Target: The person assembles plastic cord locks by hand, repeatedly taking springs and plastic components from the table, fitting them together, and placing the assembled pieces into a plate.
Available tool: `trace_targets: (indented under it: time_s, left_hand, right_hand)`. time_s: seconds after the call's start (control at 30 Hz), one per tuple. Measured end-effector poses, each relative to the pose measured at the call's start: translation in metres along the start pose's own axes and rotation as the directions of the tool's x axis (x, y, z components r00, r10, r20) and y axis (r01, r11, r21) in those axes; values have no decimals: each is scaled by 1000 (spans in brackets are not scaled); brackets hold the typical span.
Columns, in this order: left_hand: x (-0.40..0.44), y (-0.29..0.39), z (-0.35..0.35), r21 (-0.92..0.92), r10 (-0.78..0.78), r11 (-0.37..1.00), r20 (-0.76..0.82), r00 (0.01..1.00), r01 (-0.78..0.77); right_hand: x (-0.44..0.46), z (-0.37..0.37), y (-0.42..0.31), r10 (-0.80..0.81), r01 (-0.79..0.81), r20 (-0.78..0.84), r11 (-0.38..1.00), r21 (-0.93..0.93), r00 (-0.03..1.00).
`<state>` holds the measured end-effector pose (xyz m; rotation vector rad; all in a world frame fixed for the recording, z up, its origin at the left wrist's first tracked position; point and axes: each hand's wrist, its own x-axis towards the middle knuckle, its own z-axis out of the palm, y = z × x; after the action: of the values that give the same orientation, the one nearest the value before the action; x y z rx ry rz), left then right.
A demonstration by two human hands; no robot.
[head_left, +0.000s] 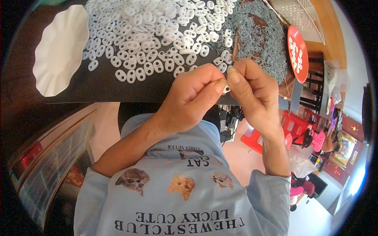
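My left hand (193,98) pinches a small white oval plastic piece with holes (226,89) between thumb and forefinger, just over the table's near edge. Close beside it, my right hand (256,92) has its thumb and forefinger pressed together at that piece. Whatever lies between the right fingertips is hidden. Beyond the hands spreads a heap of similar white two-hole pieces (148,68). To its right lies a pile of small, thin grey parts (262,43), too small to make out singly.
A white scalloped dish (61,51) stands at the table's left. On the right, a red plate (303,59) holds several white pieces, near a white perforated basket (301,19). Red stools (293,122) stand on the floor at right. A glass-panelled frame (55,153) is at lower left.
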<state>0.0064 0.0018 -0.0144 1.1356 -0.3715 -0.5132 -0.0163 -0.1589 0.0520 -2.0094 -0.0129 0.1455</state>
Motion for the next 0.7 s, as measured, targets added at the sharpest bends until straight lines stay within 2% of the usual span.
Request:
trace_targets:
  time_s: [0.23,0.37,0.47,0.53,0.7]
  left_hand:
    - [0,2,-2,3,5,1000,36,999,-5]
    - [-1,1,-3,-29,2,1000,52,999,-1]
    - [-1,2,-3,-27,-6,1000,57,998,8]
    - [-1,1,-3,-22,-3,1000,56,998,4]
    - [0,3,-3,-78,-36,996,32,999,38]
  right_hand:
    - [-1,-8,-10,97,-104,77,990,96,992]
    - [2,-16,-9,106,-118,161,991,61,981]
    - [4,-15,-3,19,-24,156,999,29,988]
    - [6,-15,3,-112,123,164,990,-63,980]
    - [5,-7,6,-129,143,118,982,-120,985]
